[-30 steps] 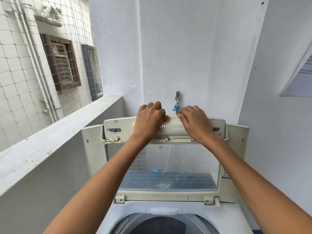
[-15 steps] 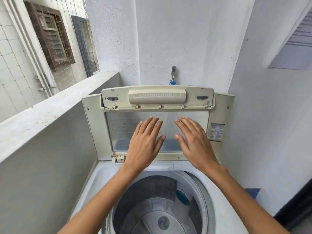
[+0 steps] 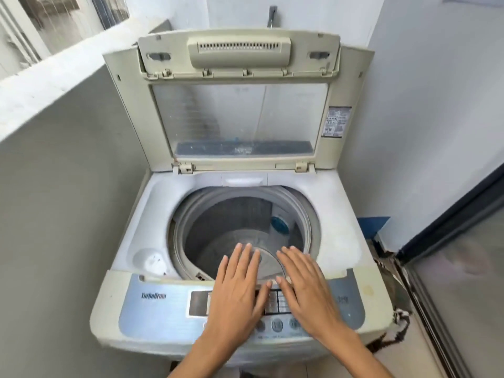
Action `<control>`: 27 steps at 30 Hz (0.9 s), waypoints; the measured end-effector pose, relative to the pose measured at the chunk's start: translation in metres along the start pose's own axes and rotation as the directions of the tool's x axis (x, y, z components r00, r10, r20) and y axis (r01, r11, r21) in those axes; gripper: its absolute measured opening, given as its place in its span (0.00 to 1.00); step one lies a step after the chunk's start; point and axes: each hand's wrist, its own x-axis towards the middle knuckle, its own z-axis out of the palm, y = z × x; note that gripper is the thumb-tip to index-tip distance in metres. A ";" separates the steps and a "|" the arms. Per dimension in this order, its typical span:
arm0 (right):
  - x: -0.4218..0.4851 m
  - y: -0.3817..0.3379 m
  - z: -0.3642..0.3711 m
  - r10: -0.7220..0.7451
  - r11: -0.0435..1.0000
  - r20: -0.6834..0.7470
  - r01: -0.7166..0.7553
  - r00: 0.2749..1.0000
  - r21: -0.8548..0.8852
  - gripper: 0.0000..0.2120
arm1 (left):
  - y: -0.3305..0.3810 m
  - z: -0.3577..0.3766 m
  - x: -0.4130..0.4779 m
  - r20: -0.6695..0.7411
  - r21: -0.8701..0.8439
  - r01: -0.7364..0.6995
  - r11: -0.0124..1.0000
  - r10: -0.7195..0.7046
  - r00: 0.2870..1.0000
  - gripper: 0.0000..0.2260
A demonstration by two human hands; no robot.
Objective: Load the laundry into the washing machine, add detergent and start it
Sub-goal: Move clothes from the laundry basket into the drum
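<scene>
A cream top-loading washing machine (image 3: 131, 301) fills the middle of the view. Its folding lid (image 3: 240, 110) with a clear window stands upright at the back. The grey drum (image 3: 218, 225) is open and holds no laundry; a blue round filter sits on its right wall. My left hand (image 3: 237, 293) and my right hand (image 3: 302, 290) hover flat, fingers spread, side by side over the drum's front rim and the blue-silver control panel (image 3: 155, 309). Neither hand holds anything. No laundry or detergent is in view.
A low white parapet wall (image 3: 54, 83) runs along the left, close to the machine. A tap (image 3: 272, 16) juts from the back wall. On the right are a white wall, a dark-framed glass door (image 3: 458, 268), a blue object (image 3: 372, 225) and patterned cloth on the floor.
Both hands let go of the raised lid's top edge and came down toward me, past the window to the drum's front rim. The view tilted down, showing the drum and control panel.
</scene>
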 end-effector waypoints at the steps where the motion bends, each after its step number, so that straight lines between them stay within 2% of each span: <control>1: -0.008 -0.001 0.003 0.015 1.000 0.027 -0.014 1.000 -0.020 0.24 | 0.005 0.002 -0.008 0.013 -0.011 0.001 1.000 -0.001 1.000 0.25; 12: -0.032 -0.002 0.008 0.041 0.995 0.081 -0.033 0.996 -0.090 0.25 | 0.022 0.012 -0.030 0.049 -0.024 0.041 0.999 -0.040 0.998 0.23; 18: -0.041 0.010 -0.001 0.040 0.997 0.043 -0.036 0.998 -0.072 0.24 | 0.035 0.015 -0.025 0.068 -0.059 0.006 0.998 -0.002 0.998 0.24; 27: -0.077 0.091 -0.034 0.058 0.997 0.014 -0.057 0.998 -0.055 0.26 | 0.121 0.036 -0.005 0.084 -0.080 -0.030 0.996 0.037 0.996 0.24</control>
